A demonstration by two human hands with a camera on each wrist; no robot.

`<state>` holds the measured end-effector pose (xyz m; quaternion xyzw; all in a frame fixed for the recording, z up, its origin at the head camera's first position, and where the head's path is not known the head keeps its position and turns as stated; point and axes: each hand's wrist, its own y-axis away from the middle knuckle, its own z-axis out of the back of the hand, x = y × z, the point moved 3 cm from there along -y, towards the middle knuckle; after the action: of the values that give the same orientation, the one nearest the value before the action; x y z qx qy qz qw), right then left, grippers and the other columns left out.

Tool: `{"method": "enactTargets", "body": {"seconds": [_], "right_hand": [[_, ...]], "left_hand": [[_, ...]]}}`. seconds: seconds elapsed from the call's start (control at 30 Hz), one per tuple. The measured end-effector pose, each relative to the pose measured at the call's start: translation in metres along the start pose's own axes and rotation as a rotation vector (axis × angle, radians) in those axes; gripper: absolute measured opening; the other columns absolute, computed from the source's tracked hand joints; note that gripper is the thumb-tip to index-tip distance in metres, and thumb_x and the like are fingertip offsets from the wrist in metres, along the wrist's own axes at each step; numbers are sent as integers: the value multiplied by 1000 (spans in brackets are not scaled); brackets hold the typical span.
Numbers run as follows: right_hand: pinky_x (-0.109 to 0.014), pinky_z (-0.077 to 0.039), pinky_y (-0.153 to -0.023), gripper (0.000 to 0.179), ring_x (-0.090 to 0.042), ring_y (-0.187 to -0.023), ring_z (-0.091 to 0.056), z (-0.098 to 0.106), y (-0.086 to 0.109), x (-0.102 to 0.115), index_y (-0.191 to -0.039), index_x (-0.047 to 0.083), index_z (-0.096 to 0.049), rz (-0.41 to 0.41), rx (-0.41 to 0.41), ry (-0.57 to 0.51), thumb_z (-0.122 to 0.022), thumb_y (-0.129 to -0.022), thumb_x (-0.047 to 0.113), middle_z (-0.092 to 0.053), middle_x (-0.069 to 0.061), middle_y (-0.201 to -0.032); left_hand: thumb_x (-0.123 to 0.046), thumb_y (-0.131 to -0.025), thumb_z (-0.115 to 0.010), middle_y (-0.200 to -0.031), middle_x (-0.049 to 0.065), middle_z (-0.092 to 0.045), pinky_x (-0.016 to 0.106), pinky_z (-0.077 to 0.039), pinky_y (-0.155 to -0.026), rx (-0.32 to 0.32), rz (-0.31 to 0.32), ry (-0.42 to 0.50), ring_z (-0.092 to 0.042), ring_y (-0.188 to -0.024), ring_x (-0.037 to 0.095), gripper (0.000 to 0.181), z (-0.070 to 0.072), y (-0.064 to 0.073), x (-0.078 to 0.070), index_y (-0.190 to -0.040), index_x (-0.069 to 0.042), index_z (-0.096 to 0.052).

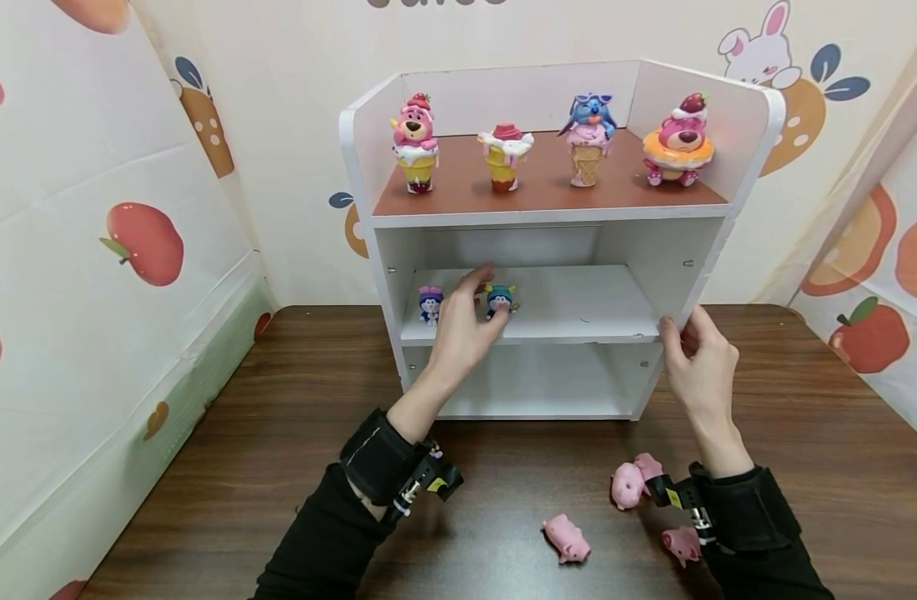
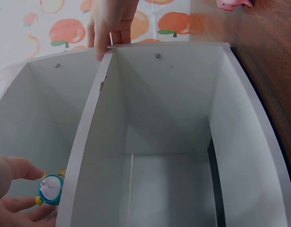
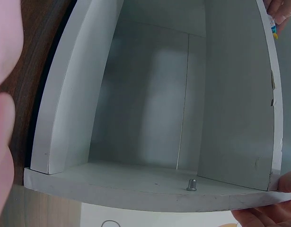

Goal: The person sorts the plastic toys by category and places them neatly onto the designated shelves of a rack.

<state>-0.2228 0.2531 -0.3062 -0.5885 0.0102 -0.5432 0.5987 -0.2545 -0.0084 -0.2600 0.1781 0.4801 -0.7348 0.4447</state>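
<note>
My left hand (image 1: 462, 325) reaches onto the middle board of a small white shelf unit (image 1: 563, 333). Its thumb and fingers pinch a small figurine with a teal hat and yellow horns (image 1: 499, 298), upright near the board's front edge. Left of that hand, on the same board, stands a similar figurine with a purple hat (image 1: 431, 305). My right hand (image 1: 700, 362) grips the unit's right side panel, thumb at the front edge and fingers round the outer face. In the right wrist view, the teal figurine (image 3: 273, 28) is partly hidden by the left hand.
On the top board stand a pink bear cone (image 1: 416, 146), a melted ice cream cone (image 1: 506, 157), a blue figure cone (image 1: 588, 140) and a bear in an orange ring (image 1: 680, 142). Several pink pigs (image 1: 567, 538) lie on the wooden table (image 1: 488, 500) near the right forearm.
</note>
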Motion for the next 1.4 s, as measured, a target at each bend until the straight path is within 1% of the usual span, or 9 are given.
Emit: {"method": "enactTargets", "body": {"seconds": [0.13,0.37,0.57,0.67,0.77,0.9,1.07,1.2,1.4], "right_hand": [[-1,-36,-57,23,20,-69,-46,0,0,0,-105,-5,-58,-9,3,2,-53,-86,6,-63,-23,-88],[-2,-36,-57,22,19,-68,-47,0,0,1,-104,-6,-58,-5,0,3,-53,-86,6,-63,-22,-86],[-2,-36,-57,22,18,-68,-47,1,0,1,-104,-5,-58,-10,0,2,-53,-86,6,-63,-22,-87],[-2,-36,-57,22,18,-68,-47,1,0,1,-104,-5,-58,-10,0,0,-53,-86,6,-63,-22,-87],[-2,-36,-57,22,19,-68,-47,0,0,1,-104,-6,-58,-10,1,-4,-53,-86,6,-63,-22,-88],[-2,-36,-57,22,19,-69,-47,0,0,1,-104,-6,-58,-10,2,-8,-53,-86,6,-63,-22,-90],[-2,-36,-57,22,19,-69,-47,0,0,1,-104,-6,-58,-7,4,-9,-53,-86,6,-63,-23,-90],[-2,-36,-57,22,20,-69,-46,-1,1,1,-104,-6,-57,2,6,-10,-53,-86,6,-63,-23,-90],[-2,-35,-57,21,20,-68,-46,0,1,1,-101,-6,-58,1,-4,13,-53,-86,7,-64,-22,-87]], "left_hand": [[-7,-78,-61,-117,17,-53,33,-43,-83,-38,-40,-34,-51,-103,26,48,4,5,-5,-123,3,-48],[-12,-79,-63,-122,11,-50,36,-33,-93,-68,-100,-57,-45,-112,21,48,14,22,-18,-123,0,-48],[-8,-79,-63,-114,10,-54,33,-41,-84,-75,-170,-6,-49,-105,20,40,26,40,-29,-118,0,-53],[-6,-79,-63,-108,9,-57,34,-44,-80,-57,-183,11,-51,-98,21,33,33,49,-31,-111,0,-57],[-5,-79,-64,-102,8,-59,33,-45,-75,-25,-190,0,-53,-92,20,27,38,57,-31,-105,-1,-60],[-3,-78,-64,-94,6,-61,30,-46,-72,16,-194,-35,-55,-85,16,21,44,65,-26,-99,-2,-63],[-1,-77,-64,-89,1,-61,27,-47,-69,66,-188,-77,-55,-80,13,18,50,73,-15,-95,-4,-64],[0,-76,-64,-88,1,-61,26,-47,-67,104,-178,-118,-54,-80,13,17,56,81,-3,-93,-4,-64],[1,-74,-66,-86,2,-61,26,-47,-65,156,-140,-191,-55,-80,15,17,61,92,18,-90,-4,-64]]}}
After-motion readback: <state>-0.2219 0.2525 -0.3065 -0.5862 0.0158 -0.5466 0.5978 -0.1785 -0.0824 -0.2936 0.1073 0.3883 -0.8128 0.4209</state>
